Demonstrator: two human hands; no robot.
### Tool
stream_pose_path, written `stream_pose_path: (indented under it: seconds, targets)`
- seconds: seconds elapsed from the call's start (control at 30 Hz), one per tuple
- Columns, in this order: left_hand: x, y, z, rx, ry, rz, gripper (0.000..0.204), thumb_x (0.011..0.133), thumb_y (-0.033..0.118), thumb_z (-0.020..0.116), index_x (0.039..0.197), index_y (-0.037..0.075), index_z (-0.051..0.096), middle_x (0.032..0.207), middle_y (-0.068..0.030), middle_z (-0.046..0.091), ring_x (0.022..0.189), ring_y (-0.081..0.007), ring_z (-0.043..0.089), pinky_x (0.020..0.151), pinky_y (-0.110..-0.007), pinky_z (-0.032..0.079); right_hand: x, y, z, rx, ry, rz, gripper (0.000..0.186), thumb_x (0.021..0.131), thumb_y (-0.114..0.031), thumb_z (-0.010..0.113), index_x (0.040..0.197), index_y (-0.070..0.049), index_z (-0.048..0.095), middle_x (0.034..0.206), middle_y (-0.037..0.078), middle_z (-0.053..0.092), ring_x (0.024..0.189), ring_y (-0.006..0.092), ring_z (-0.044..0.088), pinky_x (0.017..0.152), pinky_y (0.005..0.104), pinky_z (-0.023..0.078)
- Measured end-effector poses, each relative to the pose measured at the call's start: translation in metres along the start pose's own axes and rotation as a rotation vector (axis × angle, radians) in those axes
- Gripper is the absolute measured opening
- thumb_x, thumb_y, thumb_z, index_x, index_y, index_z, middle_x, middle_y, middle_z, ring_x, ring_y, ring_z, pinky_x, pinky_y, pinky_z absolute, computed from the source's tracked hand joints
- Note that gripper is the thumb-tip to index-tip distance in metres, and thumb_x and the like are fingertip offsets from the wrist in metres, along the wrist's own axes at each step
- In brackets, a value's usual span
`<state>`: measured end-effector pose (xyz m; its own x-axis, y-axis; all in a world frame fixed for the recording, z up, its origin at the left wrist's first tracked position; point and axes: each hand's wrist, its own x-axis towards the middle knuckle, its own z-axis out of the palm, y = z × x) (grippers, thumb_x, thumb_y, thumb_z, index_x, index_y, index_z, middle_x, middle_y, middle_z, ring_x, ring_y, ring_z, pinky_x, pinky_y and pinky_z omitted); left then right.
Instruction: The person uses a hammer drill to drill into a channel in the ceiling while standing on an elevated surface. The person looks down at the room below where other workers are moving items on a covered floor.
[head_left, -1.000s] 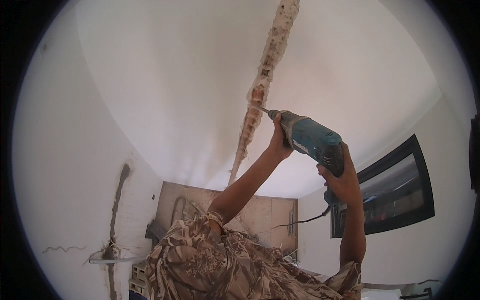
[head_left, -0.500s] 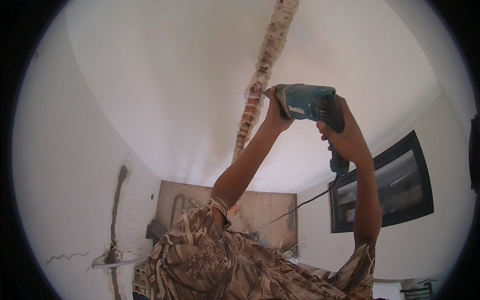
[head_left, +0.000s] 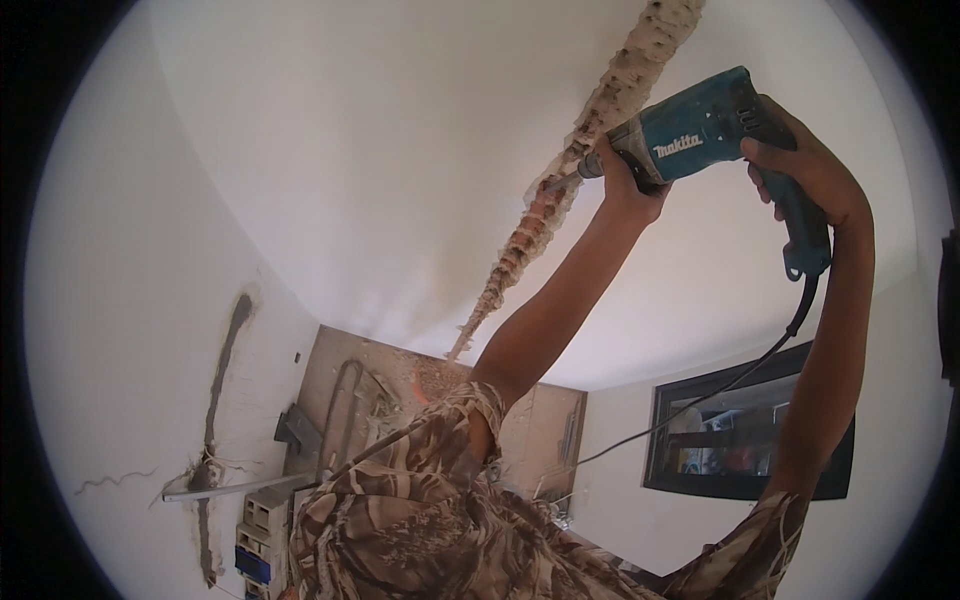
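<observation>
With both hands I hold up a teal corded rotary hammer drill (head_left: 690, 130). My left hand (head_left: 632, 190) is closed round its front end, behind the chuck. My right hand (head_left: 815, 170) wraps the rear grip. The tool's bit (head_left: 566, 182) points down and left, its tip at a rough chased groove (head_left: 528, 235) in the white wall (head_left: 350, 200). Reddish brick shows inside the groove near the tip. Whether the bit is biting into the brick I cannot tell. A black cord (head_left: 700, 395) hangs from the grip.
A dark-framed window (head_left: 745, 480) is at the lower right. On the left wall a dark groove (head_left: 225, 350) runs downward, with a pale strip (head_left: 225, 490) across it. Stacked blocks (head_left: 262, 520) stand lower left. Debris lies on the brown floor (head_left: 525, 430).
The drill and both hands have shifted right and up in the view. The drill now tilts, its bit angled down-left instead of nearly level. The view itself has turned somewhat.
</observation>
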<state>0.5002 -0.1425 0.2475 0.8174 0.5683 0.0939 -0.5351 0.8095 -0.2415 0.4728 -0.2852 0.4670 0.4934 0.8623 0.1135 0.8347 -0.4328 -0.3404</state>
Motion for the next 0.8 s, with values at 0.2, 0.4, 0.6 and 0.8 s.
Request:
stream_pose_path:
  seconds: [0.2, 0.4, 0.6, 0.8]
  targets:
    - [0.016, 0.007, 0.0, -0.089, -0.038, -0.011, 0.073, 0.097, 0.069, 0.023, 0.145, 0.015, 0.036, 0.141, -0.0116, 0.045, 0.13, -0.0277, 0.047, 0.107, -0.043, 0.043, 0.03, -0.001, -0.003, 0.016, -0.074, 0.021, 0.078, 0.073, -0.054, 0.074, 0.132, -0.01, 0.051, 0.075, 0.004, 0.061, 0.059, 0.0116, 0.06, 0.048, 0.027, 0.052]
    - [0.019, 0.005, -0.047, -0.079, -0.069, 0.037, 0.062, 0.099, 0.054, 0.04, 0.144, 0.012, 0.032, 0.14, -0.0117, 0.044, 0.13, -0.0258, 0.046, 0.107, -0.041, 0.042, 0.025, 0.017, 0.017, 0.088, -0.17, 0.006, 0.067, 0.081, -0.046, 0.072, 0.133, -0.013, 0.047, 0.085, 0.007, 0.065, 0.069, 0.0134, 0.064, 0.052, 0.029, 0.053]
    - [-0.04, -0.008, -0.129, 0.738, -0.539, 0.483, 0.073, 0.09, 0.073, 0.039, 0.132, 0.014, 0.05, 0.135, -0.0078, 0.054, 0.126, -0.0255, 0.05, 0.107, -0.044, 0.042, -0.068, 0.075, 0.097, 0.336, -0.051, 0.039, 0.073, 0.084, -0.023, 0.073, 0.145, -0.015, 0.034, 0.093, 0.007, 0.063, 0.07, 0.013, 0.06, 0.053, 0.0304, 0.053]
    - [-0.151, 0.01, -0.22, 0.399, 0.117, -0.229, 0.081, 0.086, 0.077, 0.043, 0.131, 0.01, 0.05, 0.131, -0.0129, 0.056, 0.125, -0.0287, 0.052, 0.109, -0.046, 0.039, -0.21, 0.112, 0.229, 0.467, -0.011, 0.133, 0.09, 0.08, -0.016, 0.075, 0.151, -0.01, 0.02, 0.123, 0.03, 0.059, 0.116, 0.043, 0.06, 0.098, 0.0473, 0.048]
